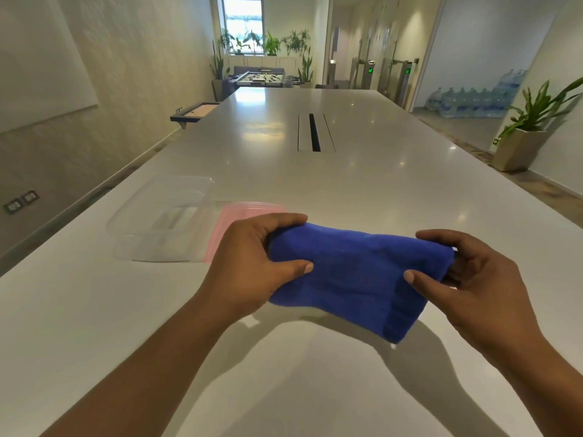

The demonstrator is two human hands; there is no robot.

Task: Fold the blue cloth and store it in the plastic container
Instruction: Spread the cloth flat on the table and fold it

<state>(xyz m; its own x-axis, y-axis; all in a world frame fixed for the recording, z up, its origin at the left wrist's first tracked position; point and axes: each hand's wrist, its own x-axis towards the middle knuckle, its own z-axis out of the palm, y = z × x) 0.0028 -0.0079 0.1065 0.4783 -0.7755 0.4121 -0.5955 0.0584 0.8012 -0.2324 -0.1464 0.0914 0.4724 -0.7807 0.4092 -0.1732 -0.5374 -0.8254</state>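
Note:
The blue cloth (356,275) is folded into a thick bundle and held a little above the white table (362,184), casting a shadow below. My left hand (252,263) grips its left end, thumb on top. My right hand (476,279) grips its right end. The clear plastic container (164,216) stands open on the table to the left, just beyond my left hand, with nothing inside. A pink lid (243,216) lies flat beside the container's right side, partly hidden by my left hand.
A cable slot (315,132) is set into the table's middle farther back. The table's left edge runs close past the container. A potted plant (523,137) stands on the floor at the right.

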